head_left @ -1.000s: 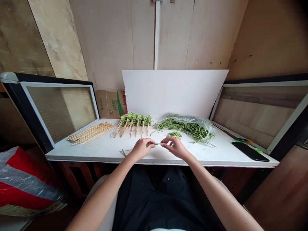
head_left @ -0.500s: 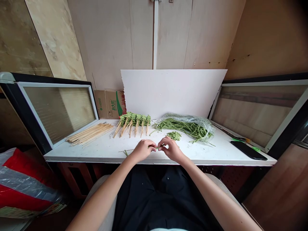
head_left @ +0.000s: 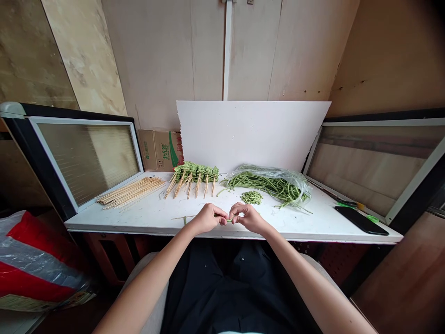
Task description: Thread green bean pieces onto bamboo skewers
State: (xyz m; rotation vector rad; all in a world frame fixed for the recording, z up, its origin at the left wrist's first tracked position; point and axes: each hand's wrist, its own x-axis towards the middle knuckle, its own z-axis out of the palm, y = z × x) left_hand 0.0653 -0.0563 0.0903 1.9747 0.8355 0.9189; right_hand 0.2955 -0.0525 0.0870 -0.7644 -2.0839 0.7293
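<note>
The clear bag held long beans, with loaded skewers left of it. Nearer the person than the bag, the left hand and right hand pinched a green bean, fingers closed.

The green bean strand was slender and short in view, pinched between the fingers of the left hand and right hand, just above the near edge of the white surface; it seemed slightly bent, though the fingers hid most of it. A lone skewer lay flat beside the left hand, with a short green piece across it. Farther back, the long green beans sprawled in a tangle, partly under clear plastic. The loaded skewers stood packed in a row, green pieces away, pale sticks nearer; bare bamboo skewers lay fanned to their left.
</note>
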